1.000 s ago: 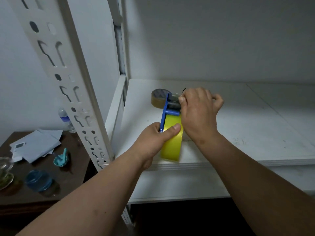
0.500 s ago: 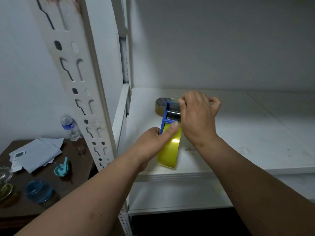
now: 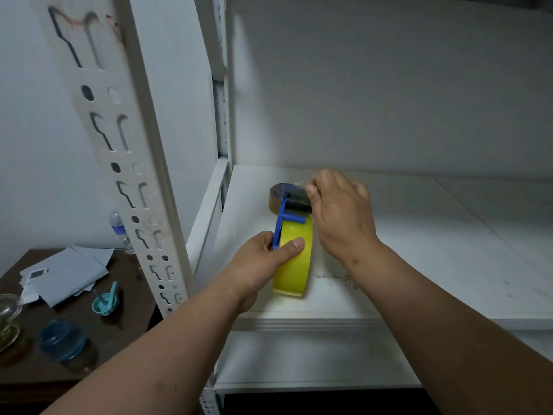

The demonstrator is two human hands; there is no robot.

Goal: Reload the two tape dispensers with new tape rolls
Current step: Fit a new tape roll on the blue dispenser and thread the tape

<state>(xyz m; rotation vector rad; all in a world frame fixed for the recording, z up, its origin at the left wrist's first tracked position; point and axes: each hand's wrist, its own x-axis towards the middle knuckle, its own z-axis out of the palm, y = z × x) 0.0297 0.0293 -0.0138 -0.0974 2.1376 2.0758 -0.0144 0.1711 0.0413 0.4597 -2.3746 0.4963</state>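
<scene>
A blue tape dispenser carries a yellow tape roll and rests on the white shelf. My left hand grips the roll and the dispenser's frame, thumb lying across the yellow tape. My right hand is at the dispenser's black roller end, fingertips pinched on what looks like the tape's loose end. A brown tape roll lies on the shelf just behind the dispenser, mostly hidden by it. I see no second dispenser.
A perforated white shelf upright stands close on the left. Beyond it a dark side table holds papers, a teal cup, a blue lid and a water bottle. A lower shelf sits beneath.
The view has tilted up, so the hands and dispenser sit lower in frame. My right hand's fingers have shifted slightly at the roller end; my left hand's grip is unchanged.
</scene>
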